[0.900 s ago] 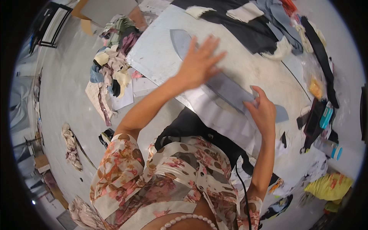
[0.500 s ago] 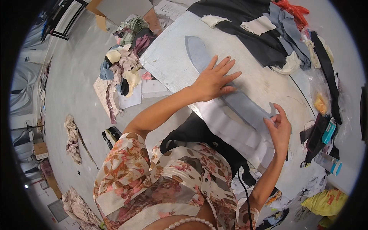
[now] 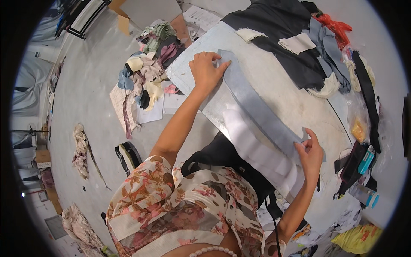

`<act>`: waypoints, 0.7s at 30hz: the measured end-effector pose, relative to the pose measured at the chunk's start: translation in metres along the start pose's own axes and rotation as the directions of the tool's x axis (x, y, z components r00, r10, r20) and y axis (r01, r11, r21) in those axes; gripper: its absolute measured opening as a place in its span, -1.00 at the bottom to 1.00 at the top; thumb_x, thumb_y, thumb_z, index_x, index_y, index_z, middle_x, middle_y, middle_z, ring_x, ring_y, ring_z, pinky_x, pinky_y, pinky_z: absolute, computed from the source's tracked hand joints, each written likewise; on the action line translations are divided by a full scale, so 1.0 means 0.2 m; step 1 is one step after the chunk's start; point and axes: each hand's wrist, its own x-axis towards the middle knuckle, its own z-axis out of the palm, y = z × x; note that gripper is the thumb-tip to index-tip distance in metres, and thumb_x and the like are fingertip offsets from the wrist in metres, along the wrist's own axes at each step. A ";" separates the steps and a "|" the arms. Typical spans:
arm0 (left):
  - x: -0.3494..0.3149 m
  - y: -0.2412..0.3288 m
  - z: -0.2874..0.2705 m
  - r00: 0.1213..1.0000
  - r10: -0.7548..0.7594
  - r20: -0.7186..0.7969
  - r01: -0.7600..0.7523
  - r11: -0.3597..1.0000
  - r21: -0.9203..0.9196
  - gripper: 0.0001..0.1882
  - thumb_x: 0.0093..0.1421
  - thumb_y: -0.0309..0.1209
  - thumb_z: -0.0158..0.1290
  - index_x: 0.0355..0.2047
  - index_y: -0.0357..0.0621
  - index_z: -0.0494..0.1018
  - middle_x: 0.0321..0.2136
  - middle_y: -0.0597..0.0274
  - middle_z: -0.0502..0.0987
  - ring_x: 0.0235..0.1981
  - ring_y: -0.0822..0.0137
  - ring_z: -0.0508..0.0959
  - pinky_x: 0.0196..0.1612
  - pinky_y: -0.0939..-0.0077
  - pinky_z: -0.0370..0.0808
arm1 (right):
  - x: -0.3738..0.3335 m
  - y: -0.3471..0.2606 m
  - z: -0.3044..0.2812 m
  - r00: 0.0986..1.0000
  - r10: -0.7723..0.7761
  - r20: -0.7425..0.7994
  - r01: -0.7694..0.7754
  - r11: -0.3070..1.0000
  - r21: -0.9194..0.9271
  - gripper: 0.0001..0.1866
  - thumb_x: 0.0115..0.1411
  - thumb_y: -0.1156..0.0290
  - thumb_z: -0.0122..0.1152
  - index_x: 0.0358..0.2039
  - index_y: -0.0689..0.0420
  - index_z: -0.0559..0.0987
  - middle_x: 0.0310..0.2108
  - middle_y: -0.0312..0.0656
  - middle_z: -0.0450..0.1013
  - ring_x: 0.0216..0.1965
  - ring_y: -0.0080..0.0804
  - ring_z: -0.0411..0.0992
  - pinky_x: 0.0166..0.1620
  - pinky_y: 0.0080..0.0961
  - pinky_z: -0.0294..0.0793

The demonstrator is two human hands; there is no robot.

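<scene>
A curved blue-grey fabric strip lies across the pale tabletop. At its far end my left hand pinches the edge between thumb and fingers. My right hand grips the near right end, thumb against fingertips; the edge under those fingers is partly hidden. Alongside, nearer my body, a white strip runs along the table's front edge, its right end close to my right wrist.
Black cloth with cream scraps covers the table's far side. A red plastic bag sits at the far right. Fabric scraps are heaped beyond the table's left corner. On the right are a turquoise box and a lidded clear container.
My left hand has gone from lying flat and spread on the strip's middle to pinching its far end. More of the strip shows now. My right hand keeps its hold.
</scene>
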 end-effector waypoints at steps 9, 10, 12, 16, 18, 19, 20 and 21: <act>0.05 0.00 0.02 0.997 -0.071 -0.019 0.072 0.997 0.040 -0.59 -0.11 -0.01 0.34 -0.51 -0.13 0.63 -0.40 0.12 0.59 -0.27 0.13 0.52 -0.27 0.20 0.37 | 0.01 0.03 0.01 1.000 -0.011 -0.004 0.012 0.999 0.033 -0.48 -0.03 0.51 0.37 0.01 0.10 0.51 -0.66 -0.30 0.33 -0.63 -0.52 0.23 -0.47 -0.54 0.25; 0.05 0.00 0.02 0.997 -0.072 -0.024 0.073 0.997 0.024 -0.60 -0.10 -0.02 0.33 -0.51 -0.12 0.63 -0.41 0.11 0.59 -0.27 0.13 0.52 -0.26 0.19 0.37 | 0.01 0.03 0.01 1.000 -0.012 -0.003 0.012 0.999 0.037 -0.48 -0.03 0.51 0.37 0.01 0.10 0.51 -0.66 -0.30 0.33 -0.63 -0.53 0.23 -0.47 -0.55 0.25; 0.06 -0.01 0.04 0.997 -0.074 -0.032 0.074 0.997 -0.012 -0.62 -0.09 -0.04 0.32 -0.50 -0.11 0.64 -0.41 0.10 0.59 -0.28 0.12 0.53 -0.25 0.18 0.37 | 0.01 0.03 0.01 1.000 -0.008 -0.002 0.008 0.999 0.040 -0.49 -0.03 0.51 0.36 0.01 0.10 0.51 -0.66 -0.30 0.32 -0.63 -0.53 0.23 -0.47 -0.56 0.25; 0.05 -0.04 0.05 0.994 -0.094 -0.060 0.087 0.990 -0.113 -0.66 -0.07 -0.08 0.32 -0.50 -0.11 0.63 -0.42 0.12 0.58 -0.34 0.17 0.53 -0.26 0.26 0.40 | 0.01 0.01 0.00 1.000 0.007 0.028 -0.009 0.999 0.050 -0.47 0.00 0.57 0.33 0.04 0.13 0.49 -0.63 -0.38 0.30 -0.59 -0.64 0.22 -0.47 -0.64 0.23; 0.05 -0.06 0.05 0.991 -0.122 -0.059 0.112 0.981 -0.158 -0.67 -0.07 -0.10 0.31 -0.51 -0.13 0.63 -0.42 0.13 0.58 -0.36 0.21 0.53 -0.26 0.31 0.42 | 0.00 0.01 0.00 0.999 0.000 0.036 -0.002 0.998 0.058 -0.46 0.01 0.60 0.31 0.06 0.14 0.48 -0.62 -0.41 0.30 -0.58 -0.69 0.21 -0.48 -0.68 0.22; 0.05 -0.06 0.05 0.989 -0.147 -0.025 0.141 0.975 -0.174 -0.66 -0.06 -0.10 0.31 -0.51 -0.13 0.63 -0.42 0.13 0.59 -0.37 0.22 0.53 -0.27 0.33 0.42 | 0.00 0.01 0.00 0.999 -0.009 0.030 0.007 0.998 0.060 -0.46 0.01 0.60 0.31 0.06 0.14 0.48 -0.61 -0.41 0.30 -0.58 -0.68 0.21 -0.48 -0.68 0.22; 0.06 -0.07 0.04 0.985 -0.172 0.010 0.171 0.967 -0.189 -0.66 -0.05 -0.10 0.30 -0.51 -0.14 0.62 -0.41 0.13 0.59 -0.37 0.23 0.53 -0.28 0.34 0.42 | 0.00 0.01 0.00 1.000 -0.019 0.025 0.017 0.998 0.061 -0.47 0.01 0.60 0.31 0.06 0.14 0.48 -0.61 -0.41 0.30 -0.57 -0.68 0.21 -0.48 -0.68 0.22; 0.06 -0.07 0.04 0.980 -0.195 0.047 0.201 0.959 -0.201 -0.66 -0.05 -0.10 0.30 -0.52 -0.15 0.62 -0.41 0.13 0.59 -0.38 0.24 0.52 -0.28 0.35 0.43 | 0.00 0.01 0.00 1.000 -0.025 0.015 0.024 0.998 0.058 -0.47 0.00 0.58 0.32 0.05 0.13 0.48 -0.63 -0.37 0.30 -0.59 -0.63 0.22 -0.47 -0.64 0.24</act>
